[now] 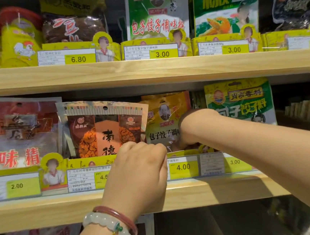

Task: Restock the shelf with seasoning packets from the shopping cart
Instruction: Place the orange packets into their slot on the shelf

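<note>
On the mid shelf (161, 194), behind the 4.00 tag (183, 167), the yellow dumpling-seasoning packet (162, 120) is standing upright, long axis vertical. Right hand (187, 130) is reaching in just right of it, touching its front; fingers hidden, can't tell the grip. Left hand (140, 172) is hovering lower-left w/ fingers curled, pinching near the packet's bottom edge. Right is nearer. Brown packet (103, 129) is leaning alongside, left.

A dark open gap (297, 96) sat right of the green paper packet (240, 102); upright shiny packets (99, 129) crowded the rest of the wooden shelf (63, 207).
</note>
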